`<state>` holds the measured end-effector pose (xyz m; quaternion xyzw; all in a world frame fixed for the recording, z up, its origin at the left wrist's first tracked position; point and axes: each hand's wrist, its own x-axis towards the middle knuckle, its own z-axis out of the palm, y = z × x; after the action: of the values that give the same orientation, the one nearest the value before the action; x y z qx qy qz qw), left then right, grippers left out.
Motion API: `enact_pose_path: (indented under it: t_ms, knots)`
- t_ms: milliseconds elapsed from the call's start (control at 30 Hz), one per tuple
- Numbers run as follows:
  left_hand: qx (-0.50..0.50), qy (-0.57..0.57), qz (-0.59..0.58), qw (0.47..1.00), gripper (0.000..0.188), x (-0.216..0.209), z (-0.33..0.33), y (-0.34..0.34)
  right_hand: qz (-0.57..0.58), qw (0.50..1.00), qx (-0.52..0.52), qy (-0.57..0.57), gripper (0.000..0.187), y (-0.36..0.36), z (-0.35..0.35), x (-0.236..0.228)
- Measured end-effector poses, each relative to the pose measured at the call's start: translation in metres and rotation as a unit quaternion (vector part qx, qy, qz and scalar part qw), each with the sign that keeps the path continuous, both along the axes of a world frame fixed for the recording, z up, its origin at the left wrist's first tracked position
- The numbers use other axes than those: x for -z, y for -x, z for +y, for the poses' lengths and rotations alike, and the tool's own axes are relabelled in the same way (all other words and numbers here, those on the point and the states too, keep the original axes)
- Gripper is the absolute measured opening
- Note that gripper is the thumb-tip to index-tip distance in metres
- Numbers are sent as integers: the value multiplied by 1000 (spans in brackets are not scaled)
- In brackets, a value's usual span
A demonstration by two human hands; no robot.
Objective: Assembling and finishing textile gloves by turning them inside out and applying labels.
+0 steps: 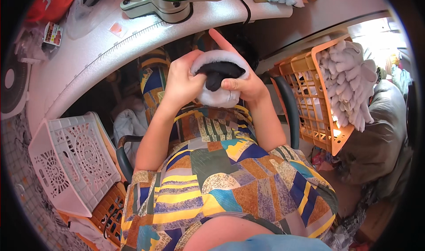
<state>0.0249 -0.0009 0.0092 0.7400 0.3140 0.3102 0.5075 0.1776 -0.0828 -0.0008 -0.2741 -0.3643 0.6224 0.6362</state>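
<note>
Above my lap, both hands hold a white fleecy cloth piece with a round opening. Dark cloth shows inside that opening, and a black bulge sticks out in the middle. My left hand is closed on its left side, with the thumb tucked at the opening by the black cloth. On the other side my right hand grips the rim, its thumb pressed over the front and its index finger pointing up and away. The palms' inner sides are hidden by the cloth.
A white table with a ruler edge curves ahead, carrying a sewing machine. At right, an orange basket holds many pale fabric pieces. A white plastic basket stands at left. Chair armrests flank me.
</note>
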Motion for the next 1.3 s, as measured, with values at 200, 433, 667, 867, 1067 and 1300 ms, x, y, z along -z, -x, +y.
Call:
enact_pose_path:
  t_ms: [200,433,667,867,1067,1300]
  knots:
    - [-106,-330,72,935,29,-8,-23,-6,-192,964,185,14,75,-6,5,-2]
    - [-76,-403,87,908,35,-6,-46,-20,-525,737,426,5,60,-8,11,12]
    - [-135,-521,90,838,23,-3,-16,-22,-703,619,310,-162,85,14,-10,-24]
    - [-149,-535,-92,826,25,3,-36,-34,-589,647,437,-207,14,-1,-5,-17]
    - [-106,-319,-139,932,29,2,-40,-35,-584,599,506,-209,21,1,0,-18]
    - [-64,-353,-160,920,27,-6,-37,-25,-493,706,490,-132,36,6,15,-27]
